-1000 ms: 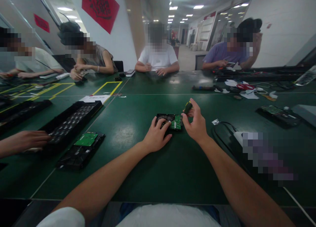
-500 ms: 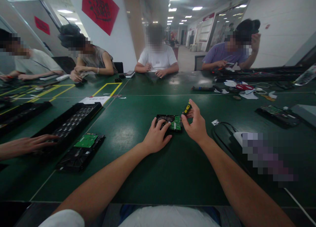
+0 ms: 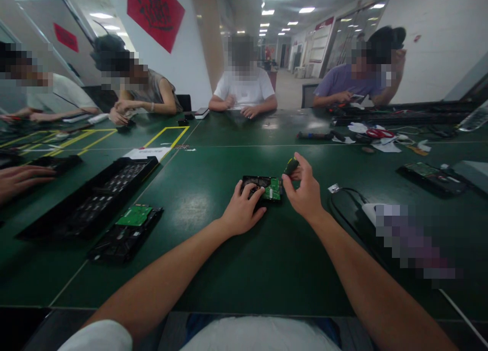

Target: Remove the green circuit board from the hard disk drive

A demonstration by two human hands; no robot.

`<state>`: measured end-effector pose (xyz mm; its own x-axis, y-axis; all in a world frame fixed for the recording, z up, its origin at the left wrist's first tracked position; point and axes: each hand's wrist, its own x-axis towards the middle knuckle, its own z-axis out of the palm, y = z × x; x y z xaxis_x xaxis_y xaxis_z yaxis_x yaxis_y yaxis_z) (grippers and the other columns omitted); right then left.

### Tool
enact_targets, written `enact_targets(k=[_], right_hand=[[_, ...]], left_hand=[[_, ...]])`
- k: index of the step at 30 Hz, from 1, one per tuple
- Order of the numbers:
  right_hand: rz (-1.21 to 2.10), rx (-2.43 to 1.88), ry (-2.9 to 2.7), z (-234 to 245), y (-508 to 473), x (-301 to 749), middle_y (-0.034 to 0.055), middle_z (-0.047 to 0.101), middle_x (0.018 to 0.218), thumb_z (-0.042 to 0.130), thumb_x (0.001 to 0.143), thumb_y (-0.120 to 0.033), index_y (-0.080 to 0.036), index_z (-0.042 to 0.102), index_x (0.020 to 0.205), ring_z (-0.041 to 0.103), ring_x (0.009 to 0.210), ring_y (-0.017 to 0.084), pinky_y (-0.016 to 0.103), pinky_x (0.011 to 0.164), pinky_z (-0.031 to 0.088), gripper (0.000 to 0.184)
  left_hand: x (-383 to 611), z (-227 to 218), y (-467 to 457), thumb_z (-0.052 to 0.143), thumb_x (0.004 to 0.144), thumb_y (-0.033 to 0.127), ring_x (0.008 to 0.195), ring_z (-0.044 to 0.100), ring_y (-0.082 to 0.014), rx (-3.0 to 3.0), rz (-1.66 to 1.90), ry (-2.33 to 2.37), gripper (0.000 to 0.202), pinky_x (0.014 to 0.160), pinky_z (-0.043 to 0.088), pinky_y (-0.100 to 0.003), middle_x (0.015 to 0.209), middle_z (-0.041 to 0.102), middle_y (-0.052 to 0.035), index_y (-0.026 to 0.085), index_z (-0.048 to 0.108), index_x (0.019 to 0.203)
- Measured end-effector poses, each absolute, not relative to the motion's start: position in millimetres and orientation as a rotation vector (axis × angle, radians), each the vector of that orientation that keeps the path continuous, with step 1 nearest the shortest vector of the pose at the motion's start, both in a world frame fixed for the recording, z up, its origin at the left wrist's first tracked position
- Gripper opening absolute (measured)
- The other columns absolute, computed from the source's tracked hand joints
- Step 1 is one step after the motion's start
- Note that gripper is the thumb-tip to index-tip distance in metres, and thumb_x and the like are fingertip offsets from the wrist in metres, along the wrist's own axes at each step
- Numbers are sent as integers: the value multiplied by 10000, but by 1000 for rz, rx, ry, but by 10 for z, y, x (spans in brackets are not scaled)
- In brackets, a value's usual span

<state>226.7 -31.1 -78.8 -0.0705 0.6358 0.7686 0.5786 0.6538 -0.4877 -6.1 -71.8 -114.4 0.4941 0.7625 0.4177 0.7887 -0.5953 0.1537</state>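
A black hard drive with a green circuit board on top lies on the green table in front of me. My left hand rests on its near left side, fingers curled over the casing and pressing it down. My right hand is closed around a small screwdriver with a black and yellow handle. The screwdriver stands tilted over the drive's right edge, its tip hidden behind my fingers.
A long black tray and a second drive with a green board lie at the left, near a co-worker's hand. A black cable loops at my right. Several people sit across the table among tools and scissors.
The co-worker's hand at the left drew back from the black tray toward the table edge. My right hand shifted slightly with the screwdriver; my left hand stayed on the drive.
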Motion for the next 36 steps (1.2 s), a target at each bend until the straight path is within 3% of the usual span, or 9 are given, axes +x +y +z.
enact_targets(k=[4, 10, 16, 22, 28, 33, 36], right_hand=[[20, -997, -1722, -784, -310, 2273, 126, 632, 1455, 678, 969, -353, -298, 385, 1589, 749, 903, 231, 451, 857, 680, 687], [47, -979, -1747, -779, -318, 2263, 117, 657, 1415, 614, 1004, -314, -320, 329, 1624, 758, 939, 238, 453, 871, 678, 682], [29, -1005, -1700, -790, -317, 2260, 96, 698, 1283, 687, 966, -373, -309, 396, 1583, 737, 890, 238, 451, 832, 681, 685], [93, -995, -1732, -801, -324, 2258, 120, 668, 1381, 601, 1013, -352, -311, 297, 1634, 751, 991, 249, 463, 909, 664, 692], [64, -1013, -1703, -801, -310, 2265, 118, 680, 1350, 674, 973, -391, -300, 356, 1591, 741, 868, 235, 458, 831, 679, 701], [89, -995, -1742, -811, -301, 2275, 126, 642, 1422, 608, 1006, -363, -318, 287, 1629, 753, 958, 248, 469, 890, 670, 702], [99, -996, -1720, -815, -303, 2270, 122, 677, 1325, 631, 994, -369, -304, 286, 1627, 752, 907, 249, 465, 847, 681, 724]], left_hand=[[-62, -1141, -721, 570, 1004, 475, 1462, 435, -370, -2654, -683, -1392, 601, 1316, 172, -660, 1479, 500, -167, 195, 486, 1529], [-61, -1133, -721, 573, 1002, 474, 1460, 440, -373, -2660, -669, -1395, 598, 1313, 174, -669, 1482, 504, -163, 210, 480, 1531], [-68, -1141, -718, 583, 997, 473, 1466, 433, -379, -2666, -683, -1409, 606, 1313, 174, -674, 1499, 491, -157, 225, 475, 1540], [-67, -1151, -720, 577, 1001, 469, 1466, 433, -370, -2664, -691, -1399, 606, 1316, 166, -670, 1491, 495, -159, 210, 476, 1540], [-65, -1146, -718, 582, 997, 470, 1463, 436, -379, -2673, -694, -1399, 609, 1312, 168, -675, 1492, 495, -168, 207, 480, 1536], [-63, -1148, -712, 581, 997, 470, 1461, 440, -370, -2668, -693, -1401, 599, 1313, 173, -674, 1491, 497, -156, 226, 478, 1535], [-60, -1142, -718, 575, 1001, 472, 1462, 438, -373, -2664, -686, -1399, 599, 1315, 173, -670, 1488, 497, -160, 219, 477, 1535]])
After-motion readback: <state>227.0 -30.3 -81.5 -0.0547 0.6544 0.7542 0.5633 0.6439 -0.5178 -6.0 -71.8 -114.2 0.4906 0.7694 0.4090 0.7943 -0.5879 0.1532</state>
